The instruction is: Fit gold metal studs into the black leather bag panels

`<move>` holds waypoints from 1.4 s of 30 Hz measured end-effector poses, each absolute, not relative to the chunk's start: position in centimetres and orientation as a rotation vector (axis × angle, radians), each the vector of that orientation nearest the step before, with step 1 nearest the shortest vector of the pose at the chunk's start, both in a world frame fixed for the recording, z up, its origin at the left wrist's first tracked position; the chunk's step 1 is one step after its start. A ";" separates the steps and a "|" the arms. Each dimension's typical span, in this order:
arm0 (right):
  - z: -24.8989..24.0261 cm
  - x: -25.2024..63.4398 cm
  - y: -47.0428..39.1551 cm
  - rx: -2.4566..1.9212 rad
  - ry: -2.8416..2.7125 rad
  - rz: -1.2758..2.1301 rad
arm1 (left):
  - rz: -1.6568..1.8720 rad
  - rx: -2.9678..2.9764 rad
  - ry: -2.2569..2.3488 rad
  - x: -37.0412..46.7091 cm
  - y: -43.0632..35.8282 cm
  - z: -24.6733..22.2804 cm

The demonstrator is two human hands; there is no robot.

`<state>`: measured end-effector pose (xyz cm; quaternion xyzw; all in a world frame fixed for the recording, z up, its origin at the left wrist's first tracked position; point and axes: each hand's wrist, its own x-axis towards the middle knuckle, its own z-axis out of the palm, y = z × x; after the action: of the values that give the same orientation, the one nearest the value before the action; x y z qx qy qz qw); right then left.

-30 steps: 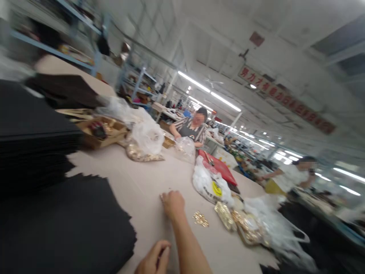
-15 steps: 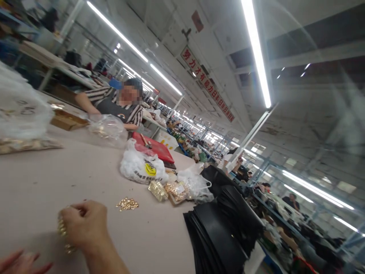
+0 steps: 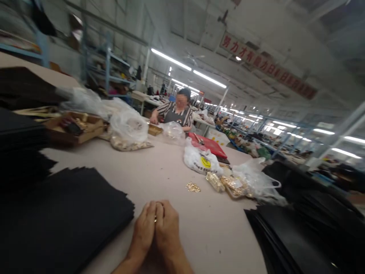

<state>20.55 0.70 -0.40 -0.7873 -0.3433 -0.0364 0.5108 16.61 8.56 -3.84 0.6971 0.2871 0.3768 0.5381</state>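
Note:
My left hand (image 3: 143,231) and my right hand (image 3: 167,232) are pressed together on the pale table (image 3: 159,175), cupped around small gold metal pieces; a glint of gold shows between them at the fingertips. A little heap of loose gold pieces (image 3: 193,187) lies on the table beyond my hands. To the left of my hands lies a stack of black sheets (image 3: 57,217). Another stack of black sheets (image 3: 288,239) lies at the right.
Clear bags of gold hardware (image 3: 228,184) and a white plastic bag (image 3: 201,161) lie past the heap. Further off are a large clear bag (image 3: 128,131), a cardboard box (image 3: 76,127) and a red case (image 3: 209,146). A person in a striped top (image 3: 173,114) works at the far end.
The view swung right, then back to the left. My right hand picked gold pieces off the table, and my left hand came up to close against it.

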 end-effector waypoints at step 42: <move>0.4 28.1 -3.6 -0.759 0.166 0.267 | -0.029 1.319 0.180 15.6 4.3 -1.4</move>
<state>28.06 -3.60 0.39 -0.3687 0.0806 0.1298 0.9169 15.63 4.34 -1.43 0.6117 0.0834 -0.0134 0.7866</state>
